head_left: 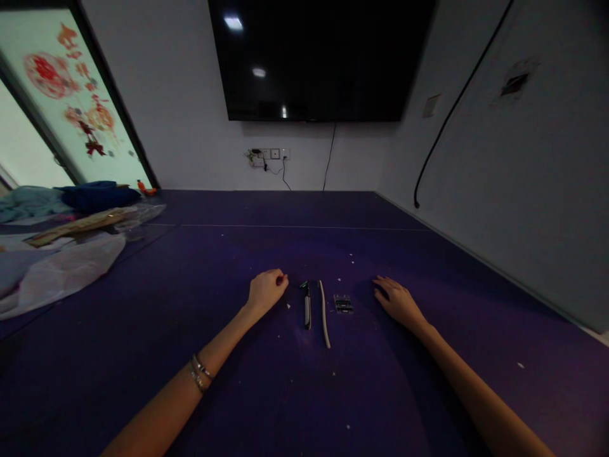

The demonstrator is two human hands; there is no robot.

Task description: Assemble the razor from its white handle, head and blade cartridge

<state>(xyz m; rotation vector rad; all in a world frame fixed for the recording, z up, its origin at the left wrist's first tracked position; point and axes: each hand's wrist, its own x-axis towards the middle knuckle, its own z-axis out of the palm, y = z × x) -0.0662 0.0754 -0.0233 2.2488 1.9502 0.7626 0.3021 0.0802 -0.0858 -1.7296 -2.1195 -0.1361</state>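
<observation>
My left hand (268,289) rests on the purple surface with its fingers curled closed and no object showing in it. Just right of it lies a razor (307,308) with a dark, green-tinged head and a pale handle. Beside the razor is a thin, slightly bent off-white strip or tube (324,315), lying roughly parallel to it. Further right sits a small dark rectangular piece (343,304) with lighter edges, too small to name. My right hand (397,301) lies palm down to the right of these things, fingers apart, touching none of them.
Small white scraps dot the purple surface (285,393). Clear plastic sheeting (71,270), a wooden strip (78,227) and a blue cloth (102,197) lie at the left. A wall-mounted television (318,57) hangs above sockets (275,153); a black cable (457,105) runs down the right wall.
</observation>
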